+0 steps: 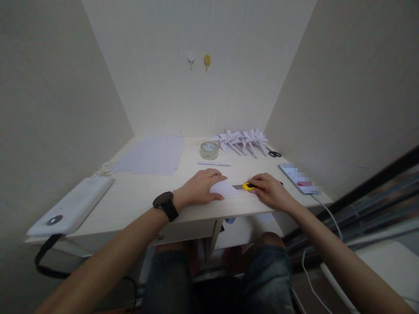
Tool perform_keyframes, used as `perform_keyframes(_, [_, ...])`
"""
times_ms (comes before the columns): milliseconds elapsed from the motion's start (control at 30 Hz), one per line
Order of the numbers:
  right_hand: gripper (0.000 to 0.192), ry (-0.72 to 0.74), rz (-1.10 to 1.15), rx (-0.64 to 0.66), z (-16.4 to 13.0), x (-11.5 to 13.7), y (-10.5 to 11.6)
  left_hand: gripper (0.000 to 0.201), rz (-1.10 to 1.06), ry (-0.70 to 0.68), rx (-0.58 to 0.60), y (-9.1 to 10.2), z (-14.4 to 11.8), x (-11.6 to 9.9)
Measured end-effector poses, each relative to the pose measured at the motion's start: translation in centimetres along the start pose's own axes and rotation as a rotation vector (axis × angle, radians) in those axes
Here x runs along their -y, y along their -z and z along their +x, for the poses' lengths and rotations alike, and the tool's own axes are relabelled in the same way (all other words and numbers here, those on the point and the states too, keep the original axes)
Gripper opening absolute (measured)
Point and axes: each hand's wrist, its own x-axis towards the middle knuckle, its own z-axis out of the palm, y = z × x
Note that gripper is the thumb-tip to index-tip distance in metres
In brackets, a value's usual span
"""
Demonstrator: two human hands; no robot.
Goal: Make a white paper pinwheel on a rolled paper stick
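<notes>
Near the desk's front edge my left hand [203, 186] grips a small folded piece of white paper [224, 188], thumb on the near side and fingers on the far side. My right hand [269, 190] is closed around a yellow and black utility knife [249, 186]. The knife's blade [238, 187] is out and points left, its tip at the paper's right end. Whether the blade is inside a fold or only against the edge, I cannot tell. Just beyond my hands lies a thin rolled paper stick [214, 164].
White paper sheets [152, 155] lie at the back left, a roll of clear tape [209, 151] at the back middle. Several paper pinwheels [244, 140] and black scissors [274, 153] are at the back right. A phone [299, 179] with a cable sits right, a white device [72, 205] left.
</notes>
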Motion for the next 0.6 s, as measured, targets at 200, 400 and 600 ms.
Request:
perform_keyframes(200, [0.027,0.011,0.053,0.023,0.8,0.3,-0.7,0.055,0.076,-0.012,0.111,0.2,0.1,0.0])
perform_keyframes(400, [0.026,0.01,0.074,0.123,2.2,0.9,-0.6,0.053,0.144,0.025,0.23,0.4,-0.5,0.4])
perform_keyframes(600, [0.025,0.024,0.127,0.162,3.4,1.2,-1.3,0.058,0.164,0.123,0.245,0.2,-0.7,-0.5])
